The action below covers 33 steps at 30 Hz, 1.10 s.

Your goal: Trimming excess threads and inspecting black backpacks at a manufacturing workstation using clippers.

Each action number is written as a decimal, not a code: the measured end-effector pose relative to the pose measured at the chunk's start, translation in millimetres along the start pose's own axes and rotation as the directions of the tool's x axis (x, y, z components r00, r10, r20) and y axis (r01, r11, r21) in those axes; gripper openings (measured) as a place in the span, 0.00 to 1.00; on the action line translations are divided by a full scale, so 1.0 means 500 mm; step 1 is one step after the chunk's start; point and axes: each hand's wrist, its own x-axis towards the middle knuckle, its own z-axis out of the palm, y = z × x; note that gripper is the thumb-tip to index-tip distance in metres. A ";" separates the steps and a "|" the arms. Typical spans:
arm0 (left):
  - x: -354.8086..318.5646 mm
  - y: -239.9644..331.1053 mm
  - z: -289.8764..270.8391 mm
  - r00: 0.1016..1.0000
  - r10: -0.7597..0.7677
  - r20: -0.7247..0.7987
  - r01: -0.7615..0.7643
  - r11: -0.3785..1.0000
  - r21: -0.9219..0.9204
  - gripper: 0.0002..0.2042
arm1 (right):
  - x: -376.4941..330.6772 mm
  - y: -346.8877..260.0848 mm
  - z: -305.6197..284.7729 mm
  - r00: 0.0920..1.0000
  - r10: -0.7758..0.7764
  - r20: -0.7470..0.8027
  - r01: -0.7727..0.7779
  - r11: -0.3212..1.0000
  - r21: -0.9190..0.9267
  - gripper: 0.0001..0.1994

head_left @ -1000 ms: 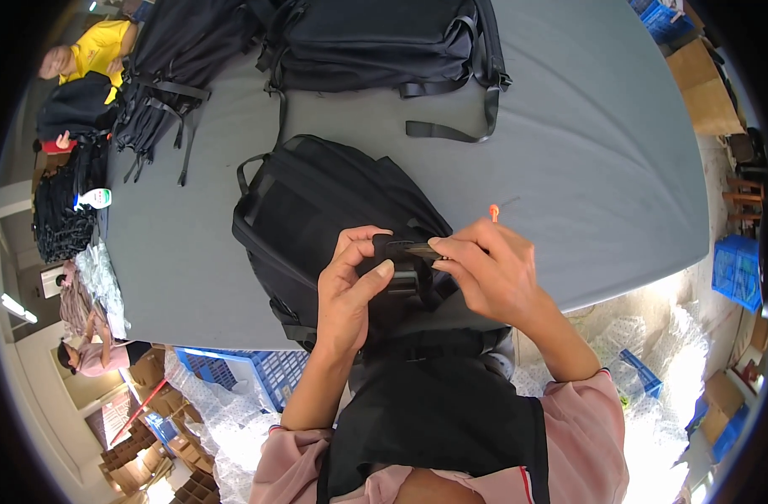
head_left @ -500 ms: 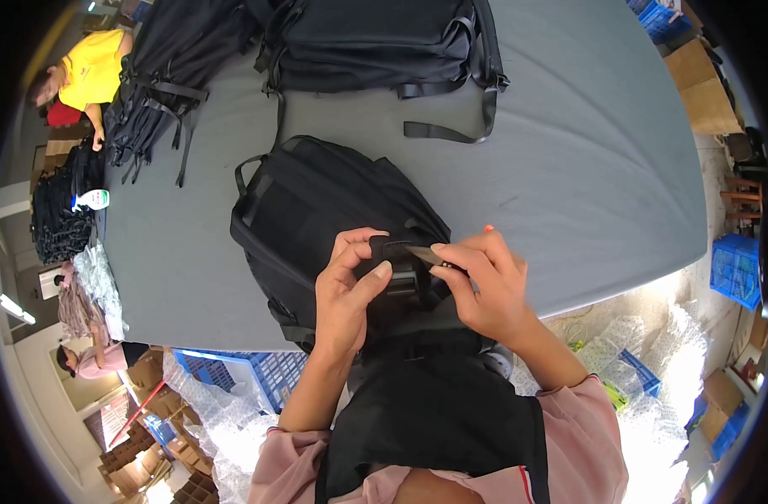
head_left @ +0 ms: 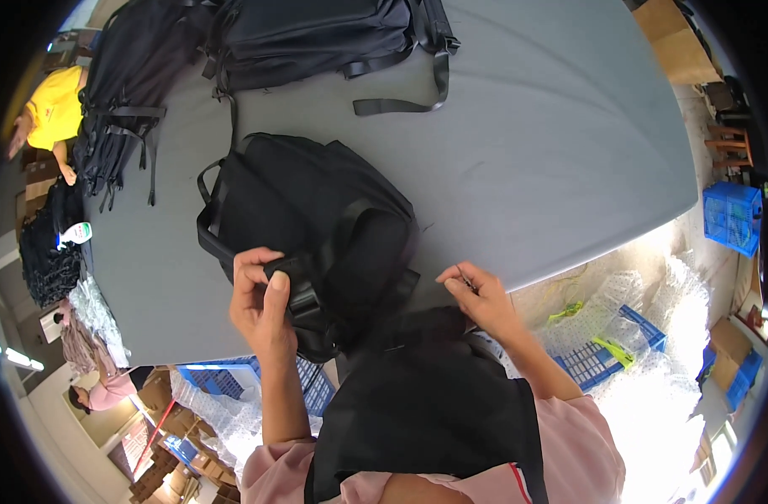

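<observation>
A black backpack (head_left: 291, 185) lies on the grey-covered table in front of me. My left hand (head_left: 266, 307) is closed at its near left side, pinching a black strap end (head_left: 283, 267) between thumb and fingers. Just below that grip sits a black plastic buckle (head_left: 302, 301). To the right of the backpack, apart from it, my right hand (head_left: 485, 302) is closed around a small dark metal tool (head_left: 466, 280) that looks like thread snips; the fingers mostly hide it. A loop of black webbing (head_left: 350, 220) stands up over the backpack's right part.
More black backpacks (head_left: 308, 42) lie at the table's far side, one strap (head_left: 401, 105) trailing. A person in yellow (head_left: 58, 109) is at far left, near a white spray bottle (head_left: 77, 233). Blue crates (head_left: 733, 218) and bubble wrap (head_left: 678, 336) are beyond the table (head_left: 552, 168).
My right hand has drawn away from the strap end, with the tool now tucked in its fingers. My left hand still grips the strap. The view has shifted, and webbing now loops over the backpack.
</observation>
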 end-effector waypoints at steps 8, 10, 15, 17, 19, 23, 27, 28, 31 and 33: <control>0.036 0.042 0.058 0.954 0.254 -0.160 -0.284 0.938 -0.199 0.07 | 0.052 0.073 0.106 0.879 -0.394 0.269 0.466 0.829 -0.310 0.19; 0.038 0.052 0.033 0.937 0.296 -0.186 -0.323 0.937 -0.131 0.08 | 0.076 0.097 0.102 0.808 -0.436 0.396 0.581 0.702 -0.412 0.16; 0.013 0.001 -0.151 0.980 -0.070 0.187 -0.028 0.879 0.476 0.09 | 0.022 0.043 -0.028 0.834 -0.470 0.289 0.543 0.791 -0.282 0.10; 0.015 -0.006 -0.123 0.939 -0.280 0.202 -0.005 0.572 0.820 0.09 | 0.033 0.008 -0.053 0.779 -0.572 0.255 0.623 0.753 -0.214 0.08; 0.023 -0.008 -0.065 0.923 -0.356 0.149 0.028 0.447 0.894 0.10 | 0.048 -0.048 -0.079 0.974 0.114 0.197 -0.123 0.992 0.035 0.08; 0.052 0.034 0.065 0.823 0.177 0.539 -0.398 0.857 0.327 0.21 | 0.078 -0.146 -0.052 0.983 -0.134 0.125 0.131 0.991 0.031 0.09; 0.041 0.008 0.141 0.701 -0.072 0.709 -0.192 0.939 0.286 0.17 | 0.086 -0.194 -0.031 0.924 -0.358 0.136 0.339 0.929 0.146 0.13; 0.044 0.002 0.146 0.638 -0.226 0.736 -0.029 0.948 0.317 0.15 | 0.092 -0.194 -0.030 0.911 -0.391 0.129 0.364 0.911 0.194 0.14; 0.028 -0.005 0.148 0.650 -0.403 0.644 0.487 0.871 0.054 0.12 | 0.109 -0.175 -0.008 0.901 -0.402 -0.162 0.405 0.914 -0.014 0.17; 0.032 0.001 0.148 0.669 -0.454 0.589 0.545 0.838 0.026 0.12 | 0.099 -0.164 0.002 0.813 -0.527 -0.247 0.484 0.848 -0.217 0.18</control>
